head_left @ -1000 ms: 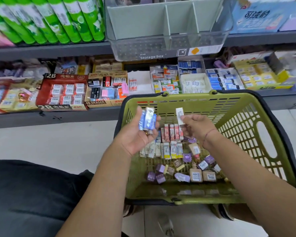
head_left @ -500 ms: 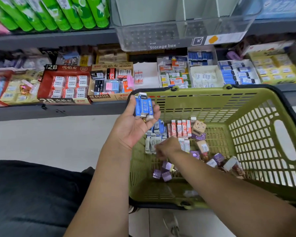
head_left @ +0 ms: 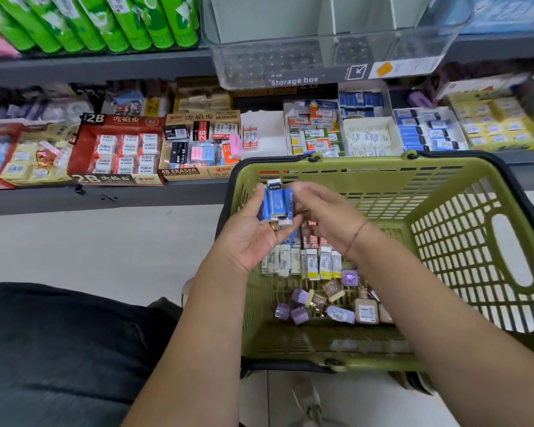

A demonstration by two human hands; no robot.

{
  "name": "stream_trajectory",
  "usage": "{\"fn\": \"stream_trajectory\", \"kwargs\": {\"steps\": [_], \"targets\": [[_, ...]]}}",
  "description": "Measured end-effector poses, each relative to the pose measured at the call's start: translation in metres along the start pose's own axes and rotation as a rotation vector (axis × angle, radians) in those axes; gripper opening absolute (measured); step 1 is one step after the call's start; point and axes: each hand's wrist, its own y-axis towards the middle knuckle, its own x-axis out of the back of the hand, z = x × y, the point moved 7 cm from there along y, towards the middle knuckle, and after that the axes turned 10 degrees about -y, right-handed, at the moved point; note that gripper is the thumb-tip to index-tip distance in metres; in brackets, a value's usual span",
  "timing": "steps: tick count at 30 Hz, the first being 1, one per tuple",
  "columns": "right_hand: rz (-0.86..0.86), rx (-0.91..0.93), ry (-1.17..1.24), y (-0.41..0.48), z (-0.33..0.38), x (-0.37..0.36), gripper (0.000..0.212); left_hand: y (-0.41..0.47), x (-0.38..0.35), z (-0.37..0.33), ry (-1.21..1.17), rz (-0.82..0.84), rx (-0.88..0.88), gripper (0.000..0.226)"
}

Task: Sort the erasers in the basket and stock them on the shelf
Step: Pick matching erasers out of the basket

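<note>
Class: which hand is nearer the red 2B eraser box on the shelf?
Left. The left hand, holding blue erasers, is at the basket's left wall, right of and in front of the red 2B eraser box; the right hand is farther right, over the basket's middle.

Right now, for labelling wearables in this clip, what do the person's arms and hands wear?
Both forearms are bare, no sleeves in view. A thin reddish string bracelet circles the right wrist behind the right hand. The left hand shows no glove or watch.
</note>
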Motion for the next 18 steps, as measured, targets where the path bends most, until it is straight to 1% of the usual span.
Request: {"fn": "stream_trajectory", "kwargs": {"steps": [2, 3, 8, 11, 15, 18], "targets": [[0.005, 0.029, -0.111, 0.001, 0.008, -0.001, 0.031, -0.001, -0.002, 0.001, 0.040, 0.018, 0.003, 0.037], [-0.018, 0.033, -0.117, 0.002, 0.009, -0.001, 0.034, -0.001, -0.002, 0.000, 0.071, 0.020, 0.001, 0.037], [-0.084, 0.061, -0.043, 0.010, 0.006, -0.003, 0.032, -0.002, 0.003, -0.010, 0.233, -0.041, -0.033, 0.042], [-0.130, 0.104, 0.089, 0.014, 0.009, 0.000, 0.027, -0.001, 0.000, -0.022, 0.281, -0.050, -0.070, 0.031], [-0.171, 0.151, 0.245, 0.022, 0.018, 0.001, 0.017, 0.003, -0.001, -0.034, 0.189, -0.058, -0.119, 0.018], [-0.273, 0.084, 0.369, 0.032, 0.003, 0.016, 0.014, 0.007, 0.006, -0.041, 0.060, -0.125, -0.164, 0.009]]}}
